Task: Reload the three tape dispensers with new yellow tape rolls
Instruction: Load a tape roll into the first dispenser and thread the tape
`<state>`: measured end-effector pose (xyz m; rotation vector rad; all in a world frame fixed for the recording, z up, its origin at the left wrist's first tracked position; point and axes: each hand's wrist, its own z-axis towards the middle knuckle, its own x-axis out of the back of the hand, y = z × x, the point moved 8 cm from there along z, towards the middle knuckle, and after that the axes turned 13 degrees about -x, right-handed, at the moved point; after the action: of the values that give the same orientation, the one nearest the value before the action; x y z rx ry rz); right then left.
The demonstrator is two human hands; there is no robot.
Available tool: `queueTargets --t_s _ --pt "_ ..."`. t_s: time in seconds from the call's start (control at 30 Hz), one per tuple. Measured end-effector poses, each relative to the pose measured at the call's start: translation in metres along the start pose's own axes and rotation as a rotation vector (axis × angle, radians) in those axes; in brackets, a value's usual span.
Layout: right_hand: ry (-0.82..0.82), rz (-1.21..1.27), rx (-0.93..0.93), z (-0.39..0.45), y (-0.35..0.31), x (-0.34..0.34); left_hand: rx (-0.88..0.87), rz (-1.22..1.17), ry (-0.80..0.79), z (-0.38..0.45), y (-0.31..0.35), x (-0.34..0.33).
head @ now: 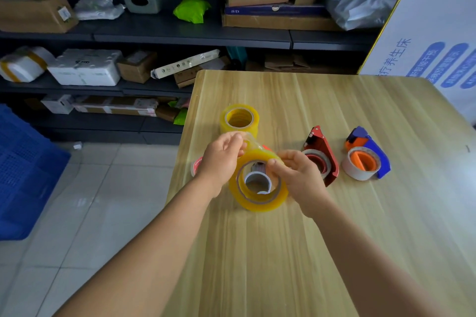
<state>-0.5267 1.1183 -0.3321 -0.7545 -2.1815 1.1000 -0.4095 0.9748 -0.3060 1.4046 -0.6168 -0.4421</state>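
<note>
"养生床" on white signboard [422, 33]; "KB161" on blue box [275, 11]

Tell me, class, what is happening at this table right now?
A person is working with both bare hands over a wooden table. The right hand holds a yellow tape roll at its rim, while the left hand pinches the loose tape end pulled up from it. A stack of spare yellow rolls stands just behind. To the right lie a red dispenser and a blue and orange dispenser, each carrying a pale, nearly used-up core rather than fresh yellow tape.
</note>
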Motion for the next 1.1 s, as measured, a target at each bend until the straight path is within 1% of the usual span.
queueTargets --t_s 0.07,0.13,0.17,0.23,0.3,0.4,0.47,0.57,0.67,0.8,0.93,1.1 --pt "-0.010 0.010 -0.018 0.004 0.003 0.002 0.029 -0.088 -0.057 -0.003 -0.008 -0.003" --pt "0.001 0.030 -0.049 0.007 0.008 0.005 0.120 -0.151 -0.122 -0.007 -0.024 -0.005" --pt "0.006 0.038 -0.067 0.008 0.011 0.007 0.165 -0.147 -0.173 -0.011 -0.031 -0.008" --pt "0.009 0.038 -0.098 0.011 0.016 0.008 0.221 -0.044 -0.243 -0.020 -0.044 -0.013" --pt "-0.017 0.029 -0.124 0.013 0.020 0.003 0.247 0.058 -0.207 -0.024 -0.059 -0.011" --pt "-0.020 -0.061 -0.145 0.019 0.028 -0.002 0.317 0.080 -0.111 -0.028 -0.081 -0.006" --pt "0.009 -0.176 -0.102 0.020 0.030 -0.004 0.359 0.100 -0.050 -0.028 -0.090 -0.004" --pt "0.037 -0.349 -0.003 0.020 0.030 -0.011 0.367 0.197 0.014 -0.025 -0.092 -0.002" --pt "0.035 -0.431 0.046 0.023 0.031 -0.015 0.391 0.229 0.013 -0.024 -0.098 -0.004" --pt "0.048 -0.527 0.045 0.028 0.030 -0.013 0.416 0.234 0.014 -0.024 -0.103 -0.006" --pt "0.068 -0.508 0.091 0.032 0.023 -0.008 0.403 0.245 0.019 -0.020 -0.100 -0.012" --pt "0.116 -0.546 0.105 0.040 0.016 0.000 0.375 0.268 0.031 -0.012 -0.095 -0.020"
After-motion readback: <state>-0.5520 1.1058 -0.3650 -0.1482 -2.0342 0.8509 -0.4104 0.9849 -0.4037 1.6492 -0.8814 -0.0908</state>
